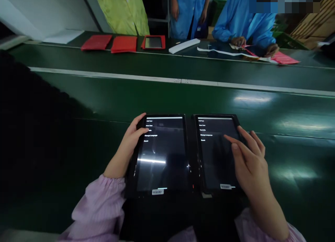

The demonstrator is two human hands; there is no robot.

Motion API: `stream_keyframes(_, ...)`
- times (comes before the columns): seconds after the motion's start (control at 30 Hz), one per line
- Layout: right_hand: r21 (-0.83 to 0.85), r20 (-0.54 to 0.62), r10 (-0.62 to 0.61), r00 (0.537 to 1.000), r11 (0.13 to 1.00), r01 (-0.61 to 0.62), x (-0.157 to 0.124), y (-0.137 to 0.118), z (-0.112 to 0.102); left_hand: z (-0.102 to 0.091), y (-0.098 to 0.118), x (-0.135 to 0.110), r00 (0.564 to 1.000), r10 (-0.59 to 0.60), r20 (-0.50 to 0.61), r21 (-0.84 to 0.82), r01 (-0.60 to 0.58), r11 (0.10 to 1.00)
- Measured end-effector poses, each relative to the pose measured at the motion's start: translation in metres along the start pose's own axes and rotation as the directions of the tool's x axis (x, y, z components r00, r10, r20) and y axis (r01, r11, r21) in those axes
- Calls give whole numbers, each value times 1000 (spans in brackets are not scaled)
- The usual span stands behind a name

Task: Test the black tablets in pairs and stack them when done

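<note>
Two black tablets stand side by side before me, their lit screens showing a short text menu that includes "Change Language". My left hand (130, 144) grips the left tablet (163, 165) by its upper left edge, thumb over the screen and fingers partly hidden along the side. Over the right edge of the right tablet (216, 158) is my right hand (250, 158), holding nothing. Its index finger points at the screen near the menu, with the thumb just below and the other fingers apart; whether the fingertip touches the glass I cannot tell. Each tablet has a small white barcode label low down.
Beyond the green work surface (157, 95) with its pale strip (125, 75), red sheets or pouches (124, 44), a tablet (153, 42) on red and a white bar (184, 45) lie on the far bench. Several people in coats stand there; one has hands (238, 41) on materials.
</note>
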State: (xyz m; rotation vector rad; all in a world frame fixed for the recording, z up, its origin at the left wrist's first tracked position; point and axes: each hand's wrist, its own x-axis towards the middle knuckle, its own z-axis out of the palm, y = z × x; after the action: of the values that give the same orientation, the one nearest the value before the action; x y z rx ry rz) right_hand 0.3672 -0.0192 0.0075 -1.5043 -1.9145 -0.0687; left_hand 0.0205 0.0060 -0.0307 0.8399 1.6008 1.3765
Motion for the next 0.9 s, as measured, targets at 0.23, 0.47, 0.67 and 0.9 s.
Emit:
stream_keyframes(0.23, 36, 16, -3, 1000, 999, 3, -4, -3, -21, -2, -3, -8, 1000, 13, -10, -91, -14, 996)
stream_keyframes(0.47, 86, 142, -177, 974, 982, 166, -11, -7, -23, -4, -3, -18, 999, 37, -25, -57, -39, 998)
stream_keyframes(0.67, 199, 279, -324, 904, 940, 276, -16, -26, -17, -6, -8, -20, 998, 65, -22, -71, -66, 995)
stream_keyframes(0.9, 181, 268, -409, 872, 911, 372, -11, -17, -14, -8, -14, -15, 995, 100, -14, -70, -101, 992)
